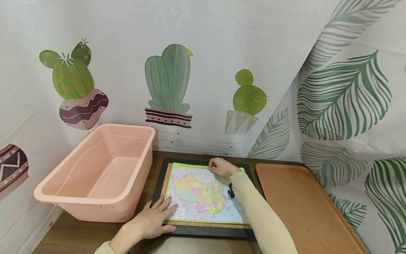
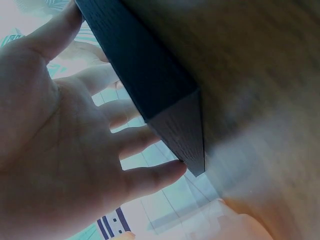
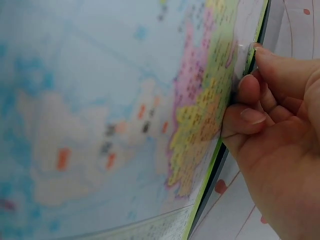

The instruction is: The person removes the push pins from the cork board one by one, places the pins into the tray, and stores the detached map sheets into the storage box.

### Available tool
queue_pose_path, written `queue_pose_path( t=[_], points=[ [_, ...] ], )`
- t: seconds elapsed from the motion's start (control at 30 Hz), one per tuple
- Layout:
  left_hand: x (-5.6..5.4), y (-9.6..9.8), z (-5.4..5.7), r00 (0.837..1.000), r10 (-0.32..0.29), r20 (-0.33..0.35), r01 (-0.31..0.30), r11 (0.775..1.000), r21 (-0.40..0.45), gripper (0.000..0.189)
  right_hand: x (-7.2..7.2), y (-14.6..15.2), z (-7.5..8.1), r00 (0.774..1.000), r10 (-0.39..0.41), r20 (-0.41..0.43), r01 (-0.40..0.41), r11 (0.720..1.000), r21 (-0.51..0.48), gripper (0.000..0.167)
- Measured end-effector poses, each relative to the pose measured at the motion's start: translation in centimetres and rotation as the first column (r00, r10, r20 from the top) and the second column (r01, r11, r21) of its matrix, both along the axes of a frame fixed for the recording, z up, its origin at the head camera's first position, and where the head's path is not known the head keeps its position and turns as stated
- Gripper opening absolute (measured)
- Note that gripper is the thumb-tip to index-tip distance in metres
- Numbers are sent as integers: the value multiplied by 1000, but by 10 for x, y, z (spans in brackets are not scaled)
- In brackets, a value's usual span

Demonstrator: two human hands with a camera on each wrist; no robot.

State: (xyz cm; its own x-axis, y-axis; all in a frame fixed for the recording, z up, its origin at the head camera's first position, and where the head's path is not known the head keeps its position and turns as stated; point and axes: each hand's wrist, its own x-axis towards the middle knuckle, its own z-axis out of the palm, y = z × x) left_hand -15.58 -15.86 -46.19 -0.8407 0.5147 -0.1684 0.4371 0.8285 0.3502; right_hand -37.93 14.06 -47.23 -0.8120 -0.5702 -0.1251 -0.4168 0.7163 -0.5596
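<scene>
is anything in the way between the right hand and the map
Nothing visible. The right hand is at the far edge of the map; the left hand lies by its near left corner, away from the right.

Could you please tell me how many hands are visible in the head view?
2: the left hand, spread over the lower-left part of the black frame, and the right hand, at the map's top edge.

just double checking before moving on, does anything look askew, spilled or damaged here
Nothing stands out. The map sits roughly square on the black-edged board, the pink tub stands upright, and no spill shows. The right sleeve hides part of the map's right side.
</scene>
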Motion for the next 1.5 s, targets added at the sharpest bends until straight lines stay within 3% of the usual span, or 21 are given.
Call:
queue_pose_path(
  t=[0.4,0.7,0.83,1.17,1.5],
  points=[
    [0,1,0,1000,-2,2,2,1000,3,74,-1,9,6,1000,17,-16,-17,1000,-22,11],
    [1,0,1,1000,-1,-6,1,1000,4,74,3,19,25,998,23,-62,-22,1000,10,14],
    [0,0,0,1000,-1,-9,1,1000,-2,74,9,27,35,990,52,-127,-52,999,1,14],
    [0,-1,-3,1000,-2,-5,2,1000,-10,74,22,62,54,989,14,-150,-19,999,-33,9],
    [1,0,-1,1000,-2,2,2,1000,-6,74,29,107,73,965,-15,-263,4,999,-41,9]
  ],
)
